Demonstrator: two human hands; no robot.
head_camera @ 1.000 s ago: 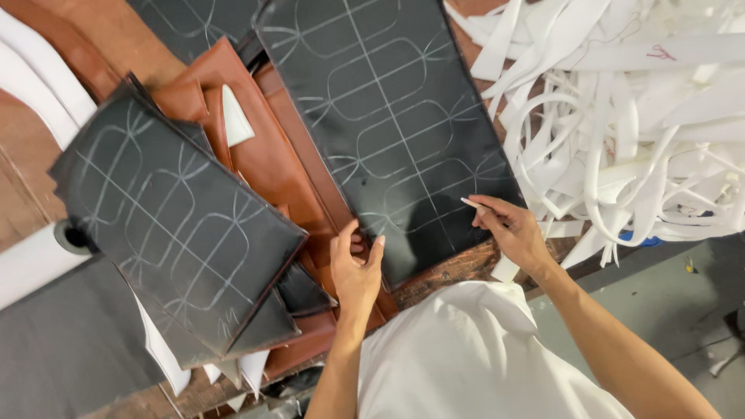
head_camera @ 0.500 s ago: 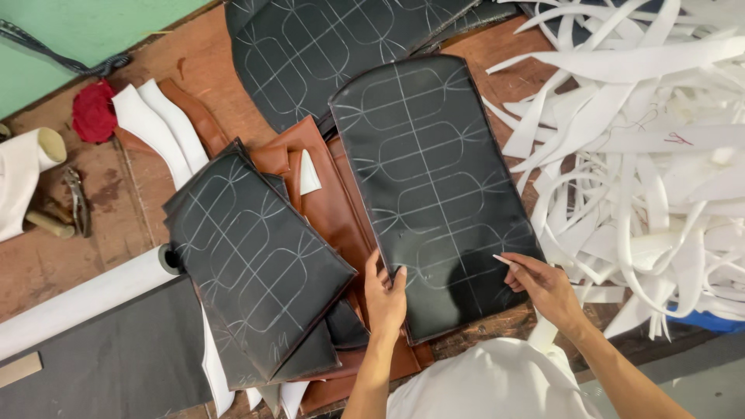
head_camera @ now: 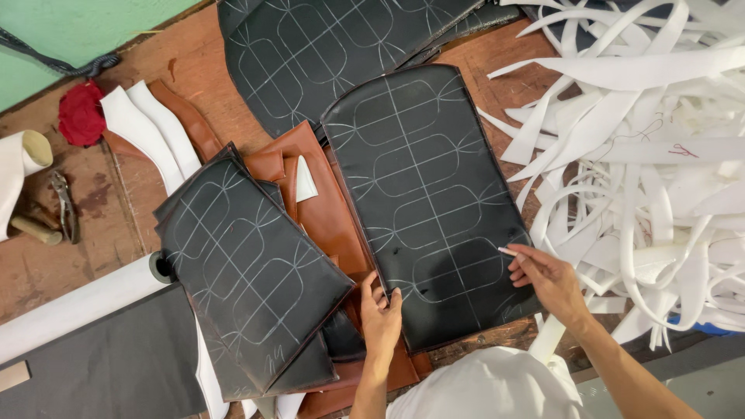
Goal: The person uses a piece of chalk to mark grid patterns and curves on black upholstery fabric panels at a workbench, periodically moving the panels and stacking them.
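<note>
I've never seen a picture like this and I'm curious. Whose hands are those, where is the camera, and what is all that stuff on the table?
The camera sits on a person's head and looks down, so you see that person's own two hands and white shirt. There is no machine. The left hand presses flat on the near edge of a big black panel with white lines drawn on it. The right hand rests on the same panel and pinches a thin white stick, perhaps chalk. On the wooden table lie more black panels, brown leather pieces, a heap of white strips, a white roll, a red cloth and pliers.
</note>
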